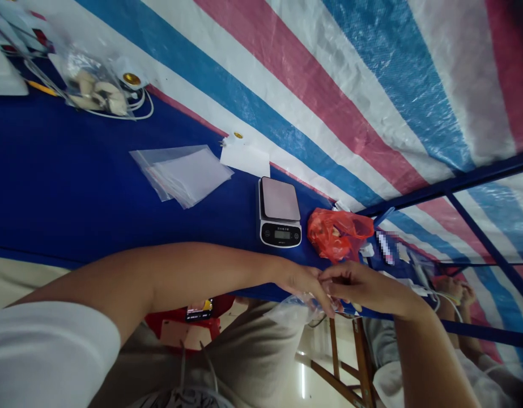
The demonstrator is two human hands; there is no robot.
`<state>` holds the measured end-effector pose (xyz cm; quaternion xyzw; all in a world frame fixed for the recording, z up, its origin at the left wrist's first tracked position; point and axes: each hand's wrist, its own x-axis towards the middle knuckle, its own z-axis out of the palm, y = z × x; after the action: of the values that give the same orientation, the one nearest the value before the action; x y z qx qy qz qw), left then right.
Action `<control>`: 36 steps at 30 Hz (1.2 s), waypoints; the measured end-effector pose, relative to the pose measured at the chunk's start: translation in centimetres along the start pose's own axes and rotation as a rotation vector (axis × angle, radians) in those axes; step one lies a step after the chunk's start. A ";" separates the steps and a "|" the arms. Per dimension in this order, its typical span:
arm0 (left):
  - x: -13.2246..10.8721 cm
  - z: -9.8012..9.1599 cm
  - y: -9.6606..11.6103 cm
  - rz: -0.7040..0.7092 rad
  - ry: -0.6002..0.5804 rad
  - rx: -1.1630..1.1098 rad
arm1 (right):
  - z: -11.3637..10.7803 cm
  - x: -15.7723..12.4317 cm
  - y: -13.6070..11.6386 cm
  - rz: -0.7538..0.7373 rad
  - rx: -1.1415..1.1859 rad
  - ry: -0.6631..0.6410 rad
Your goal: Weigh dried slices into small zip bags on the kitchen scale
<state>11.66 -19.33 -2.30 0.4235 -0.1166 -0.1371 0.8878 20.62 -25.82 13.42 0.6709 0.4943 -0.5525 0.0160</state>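
Both my hands meet at the front edge of the blue table, just below a red plastic bag. My left hand is closed on a clear plastic bag, which hangs over the edge above my lap. Thumb and fingers together, my right hand pinches at the same bag from the right. What lies inside the clear bag is mostly hidden by my fingers. A digital kitchen scale stands behind my left wrist with nothing on its plate.
Flat zip bags lie left of the scale, near a white paper. A clear bag of beige pieces and a cable sit at the far left. A phone rests in a red container on my lap. Another person's hands show at right.
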 end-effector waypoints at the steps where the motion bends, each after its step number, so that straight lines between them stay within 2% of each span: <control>1: -0.1 0.0 0.1 0.006 0.008 0.006 | -0.1 -0.1 0.0 -0.011 -0.020 0.037; 6: -0.3 -0.2 0.3 0.013 0.034 -0.076 | -0.9 -0.7 0.7 -0.085 0.037 0.302; 13: -0.2 -0.5 0.7 0.030 0.043 -0.138 | -0.6 -1.1 1.4 -0.156 0.282 0.323; 18: 0.1 -0.6 1.3 0.077 0.028 -0.128 | -0.1 -0.8 3.1 -0.182 0.330 0.562; 22: 0.6 -1.2 1.0 0.068 0.052 -0.129 | 0.9 0.8 4.4 -0.155 0.413 0.669; 26: 0.2 -1.2 1.2 0.046 0.094 -0.152 | 1.3 1.4 4.5 -0.220 0.478 0.784; 31: -0.6 -1.0 2.2 0.047 0.076 -0.189 | 0.7 0.1 3.8 -0.271 0.422 0.789; 36: -0.5 -1.4 2.1 0.086 -0.010 -0.182 | 0.5 -0.3 3.3 -0.250 0.275 0.589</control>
<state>11.93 -16.81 -1.57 0.3350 -0.1261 -0.1109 0.9271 22.56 -28.04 11.70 0.7318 0.4767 -0.3945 -0.2856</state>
